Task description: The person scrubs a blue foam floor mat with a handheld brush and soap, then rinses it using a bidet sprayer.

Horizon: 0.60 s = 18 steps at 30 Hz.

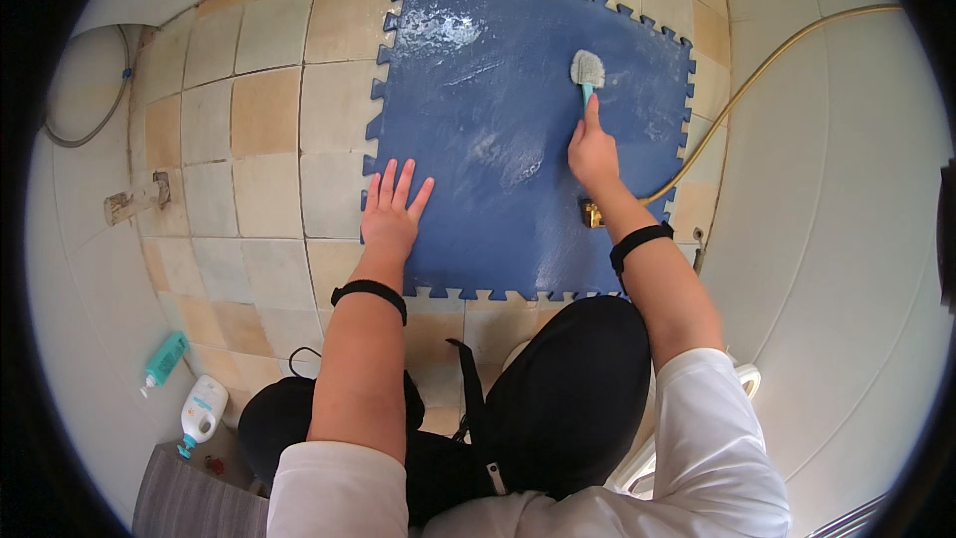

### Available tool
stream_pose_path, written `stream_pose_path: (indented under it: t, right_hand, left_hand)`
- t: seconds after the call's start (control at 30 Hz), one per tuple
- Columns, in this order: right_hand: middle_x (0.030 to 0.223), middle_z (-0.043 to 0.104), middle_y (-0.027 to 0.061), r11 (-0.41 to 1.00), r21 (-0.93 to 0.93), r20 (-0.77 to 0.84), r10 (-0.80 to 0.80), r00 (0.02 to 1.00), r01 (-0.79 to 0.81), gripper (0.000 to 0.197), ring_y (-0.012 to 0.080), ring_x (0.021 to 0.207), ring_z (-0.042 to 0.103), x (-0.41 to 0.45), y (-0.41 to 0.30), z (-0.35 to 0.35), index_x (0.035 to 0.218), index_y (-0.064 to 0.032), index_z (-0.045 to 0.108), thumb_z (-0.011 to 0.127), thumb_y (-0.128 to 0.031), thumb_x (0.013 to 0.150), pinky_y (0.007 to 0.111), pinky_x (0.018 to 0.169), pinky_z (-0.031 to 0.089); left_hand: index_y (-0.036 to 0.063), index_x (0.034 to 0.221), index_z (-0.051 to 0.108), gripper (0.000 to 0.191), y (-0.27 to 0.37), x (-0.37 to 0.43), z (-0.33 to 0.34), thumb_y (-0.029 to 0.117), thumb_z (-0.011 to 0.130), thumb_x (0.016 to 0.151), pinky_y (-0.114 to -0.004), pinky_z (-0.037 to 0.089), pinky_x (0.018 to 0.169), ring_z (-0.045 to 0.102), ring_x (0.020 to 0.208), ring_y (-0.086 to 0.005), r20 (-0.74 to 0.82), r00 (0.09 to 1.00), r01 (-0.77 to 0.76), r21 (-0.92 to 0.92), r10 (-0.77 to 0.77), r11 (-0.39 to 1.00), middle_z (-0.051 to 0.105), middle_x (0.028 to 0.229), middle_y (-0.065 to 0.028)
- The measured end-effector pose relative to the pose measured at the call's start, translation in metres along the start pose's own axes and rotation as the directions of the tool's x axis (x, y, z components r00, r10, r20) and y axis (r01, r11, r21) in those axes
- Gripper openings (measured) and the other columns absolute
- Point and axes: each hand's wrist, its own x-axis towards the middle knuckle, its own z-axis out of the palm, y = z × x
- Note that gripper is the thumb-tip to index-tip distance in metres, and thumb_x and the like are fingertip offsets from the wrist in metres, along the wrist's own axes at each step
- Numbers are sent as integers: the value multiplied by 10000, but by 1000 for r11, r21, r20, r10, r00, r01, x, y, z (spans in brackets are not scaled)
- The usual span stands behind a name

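Observation:
A blue interlocking foam mat with toothed edges lies on the tiled floor in front of me. Its surface is wet, with whitish foam smears, the brightest patch at the far left. My right hand grips the turquoise handle of a scrub brush; its pale bristled head is over the right part of the mat. Flat on the mat's left edge rests my left hand, fingers spread and holding nothing. Just beside my right forearm, a gold-coloured shower head lies on the mat, partly hidden by the arm.
From the shower head a gold hose curves up to the right wall. At lower left are a turquoise pump bottle and a white bottle. A grey hose hangs at the left wall. Part of a white stool shows beneath me.

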Motion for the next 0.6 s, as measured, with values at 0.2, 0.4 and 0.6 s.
stream_pose_path:
  t: [0.2, 0.4, 0.6]
  right_hand:
    - [1033, 692, 297, 995, -22, 130, 96, 987, -94, 623, 463, 943, 677, -1, -11, -10, 1614, -183, 124, 369, -273, 1049, 537, 864, 521]
    - [1052, 693, 285, 993, -31, 136, 116, 984, -113, 627, 458, 944, 679, 1, -9, -8, 1615, -180, 116, 368, -273, 1049, 535, 858, 524]
    - [950, 690, 310, 998, 11, 70, 67, 995, -68, 636, 494, 855, 667, 3, -3, -3, 1608, -152, 137, 400, -250, 1037, 540, 800, 519]
  left_hand:
    - [386, 1616, 51, 734, 0, 2, -1, 112, 382, 1021, -483, -59, 1240, -86, 1562, -307, 2, 1000, 1, 20, -1, 1000, -121, 1699, -39]
    - [383, 1616, 7, 742, 2, 2, -6, 120, 379, 1030, -487, -56, 1238, -105, 1559, -316, 85, 996, -7, 5, 6, 1000, -140, 1695, -59]
    - [363, 1618, -22, 749, 3, 3, -13, 124, 378, 1031, -493, -57, 1237, -110, 1557, -330, 109, 994, -17, 37, 13, 999, -152, 1692, -74]
